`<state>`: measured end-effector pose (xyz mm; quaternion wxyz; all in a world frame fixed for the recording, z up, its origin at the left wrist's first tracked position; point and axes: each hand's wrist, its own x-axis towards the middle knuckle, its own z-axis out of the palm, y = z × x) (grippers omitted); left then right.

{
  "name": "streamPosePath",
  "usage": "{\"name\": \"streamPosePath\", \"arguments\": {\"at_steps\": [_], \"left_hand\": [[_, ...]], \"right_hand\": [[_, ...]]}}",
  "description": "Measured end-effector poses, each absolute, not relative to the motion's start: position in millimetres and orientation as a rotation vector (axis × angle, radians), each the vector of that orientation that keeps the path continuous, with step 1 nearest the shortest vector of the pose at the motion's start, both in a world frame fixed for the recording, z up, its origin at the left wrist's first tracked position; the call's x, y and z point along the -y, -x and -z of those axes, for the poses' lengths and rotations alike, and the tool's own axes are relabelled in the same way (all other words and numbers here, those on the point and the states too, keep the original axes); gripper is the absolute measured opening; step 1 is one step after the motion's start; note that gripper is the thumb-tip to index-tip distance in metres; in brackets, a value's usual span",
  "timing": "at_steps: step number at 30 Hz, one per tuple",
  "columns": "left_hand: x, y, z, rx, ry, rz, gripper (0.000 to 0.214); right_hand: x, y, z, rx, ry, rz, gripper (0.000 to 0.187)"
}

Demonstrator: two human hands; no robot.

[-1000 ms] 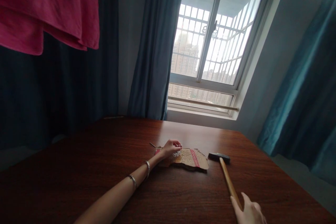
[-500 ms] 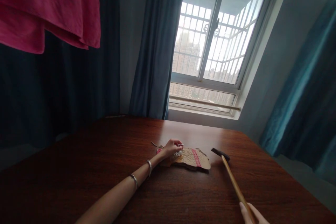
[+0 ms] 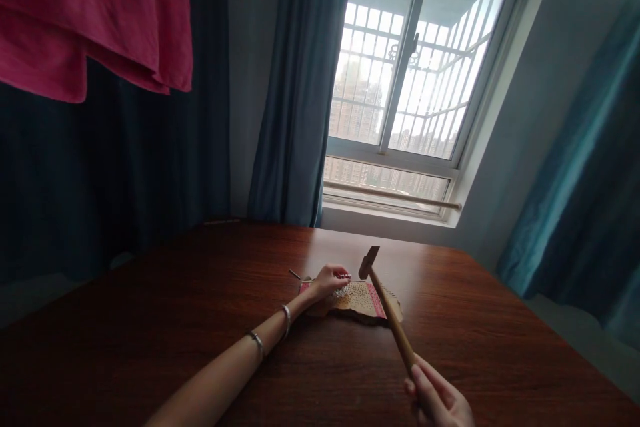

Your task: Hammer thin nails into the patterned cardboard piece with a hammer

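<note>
A flat tan board [image 3: 357,300] with rows of small dots and two pink bands lies on the dark wooden table [image 3: 150,333]. My left hand [image 3: 327,280] rests on the board's left end, fingers pinched on something small I cannot make out. My right hand [image 3: 437,400] is closed round the wooden handle of a hammer [image 3: 390,313]. The hammer is lifted off the table, its dark head raised above the board, just right of my left hand.
A thin stick-like piece [image 3: 295,274] lies on the table left of the board. Behind the table are a barred window [image 3: 405,87], blue curtains [image 3: 295,93] and a red cloth [image 3: 95,13] hanging at the upper left.
My right hand took hold of the hammer handle, lifted the hammer from the table and swung its head left, up over the board. My left hand stayed in place.
</note>
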<state>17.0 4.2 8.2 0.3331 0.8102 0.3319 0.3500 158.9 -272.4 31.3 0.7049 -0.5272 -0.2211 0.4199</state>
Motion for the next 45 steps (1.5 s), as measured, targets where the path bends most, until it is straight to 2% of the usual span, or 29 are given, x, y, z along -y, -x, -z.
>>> {"name": "streamPosePath", "arguments": {"at_steps": [9,45], "left_hand": [[-4.7,-17.9,-5.9,-0.867,-2.111,-0.937,0.029],[-4.4,-17.7,-6.5,-0.856,-2.142,-0.895,0.024]], "right_hand": [[260.4,-147.5,-38.5,0.548,1.123,-1.036,0.061],[257.7,-144.9,-39.9,0.602,1.095,-1.064,0.062]]}}
